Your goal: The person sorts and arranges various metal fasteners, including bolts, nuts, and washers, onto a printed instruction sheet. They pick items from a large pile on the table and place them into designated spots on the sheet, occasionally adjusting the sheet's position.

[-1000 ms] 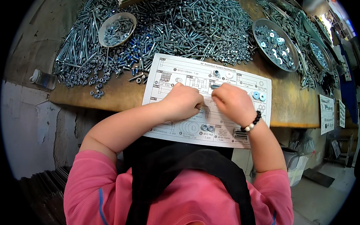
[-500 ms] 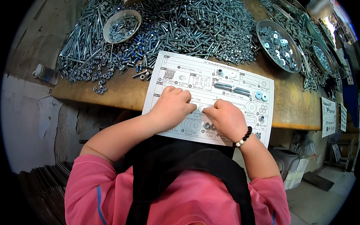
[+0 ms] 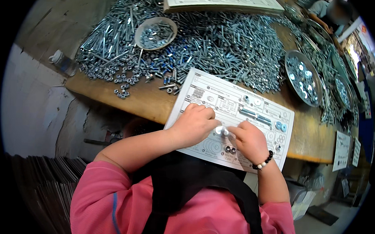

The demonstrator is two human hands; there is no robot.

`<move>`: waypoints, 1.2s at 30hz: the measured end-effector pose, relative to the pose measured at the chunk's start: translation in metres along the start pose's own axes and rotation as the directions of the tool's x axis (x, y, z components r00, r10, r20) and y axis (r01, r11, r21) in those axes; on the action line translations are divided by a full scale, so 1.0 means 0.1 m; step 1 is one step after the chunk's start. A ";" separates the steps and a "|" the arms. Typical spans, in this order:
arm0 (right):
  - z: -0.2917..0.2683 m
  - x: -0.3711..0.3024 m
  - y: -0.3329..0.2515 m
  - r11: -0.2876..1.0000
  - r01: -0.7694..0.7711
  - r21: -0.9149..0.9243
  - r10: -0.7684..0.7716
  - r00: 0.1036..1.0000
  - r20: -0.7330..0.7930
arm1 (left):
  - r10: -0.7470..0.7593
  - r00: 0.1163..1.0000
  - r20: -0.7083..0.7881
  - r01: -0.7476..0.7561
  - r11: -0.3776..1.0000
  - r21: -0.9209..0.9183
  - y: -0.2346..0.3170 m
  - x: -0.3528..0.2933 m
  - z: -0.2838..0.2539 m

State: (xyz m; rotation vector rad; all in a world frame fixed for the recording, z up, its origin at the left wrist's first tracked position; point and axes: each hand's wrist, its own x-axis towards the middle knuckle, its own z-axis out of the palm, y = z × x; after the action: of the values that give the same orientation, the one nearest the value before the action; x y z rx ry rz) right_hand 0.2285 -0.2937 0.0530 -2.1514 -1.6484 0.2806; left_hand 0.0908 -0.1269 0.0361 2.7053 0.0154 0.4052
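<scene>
A printed sheet (image 3: 205, 82) with part drawings lies at the table's front edge, under both hands. Near its middle, two small shiny washers (image 3: 219, 129) sit at my fingertips. My left hand (image 3: 194, 124) is closed, fingers curled, its index tip and thumb at the left washer. From the other side my right hand (image 3: 251, 140), wearing a bead bracelet, pinches at the right washer (image 3: 225, 132). Two metal bolts or sleeves (image 3: 255, 116) lie on the sheet, with two blue-and-silver washers (image 3: 281, 126) right of them. Two nuts (image 3: 230, 150) rest below my fingers.
A large heap of bolts and nuts (image 3: 223, 48) covers the table behind the sheet. Bowls of washers stand at left (image 3: 156, 33) and right (image 3: 303, 77). A stack of sheets (image 3: 224, 0) lies at the back. A person (image 3: 323, 14) is at the far right.
The view has shifted, so the sheet and hands appear lower and further right. Both hands stay close together at the washers, which now show more plainly between the fingertips.
</scene>
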 end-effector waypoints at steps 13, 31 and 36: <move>0.06 1.07 -0.16 0.968 0.216 0.127 -0.217 0.976 -0.005 | -0.475 0.820 -0.319 0.482 0.874 -0.063 -1.28 -0.46 -0.55; 0.99 2.60 -0.71 0.872 0.354 -0.338 -0.266 0.922 0.280 | -0.519 0.854 -0.030 0.506 0.816 0.280 -1.70 -0.48 -0.65; 0.93 2.59 -0.71 0.862 0.398 -0.313 -0.295 0.897 0.329 | -0.486 0.870 -0.076 0.492 0.863 0.114 -1.66 -0.60 -0.67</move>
State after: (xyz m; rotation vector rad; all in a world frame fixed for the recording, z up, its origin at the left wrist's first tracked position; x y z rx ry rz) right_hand 0.2013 -0.0122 0.0242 -2.0762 -2.3818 0.1639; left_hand 0.0227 0.0473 0.0131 2.6819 0.7531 0.3127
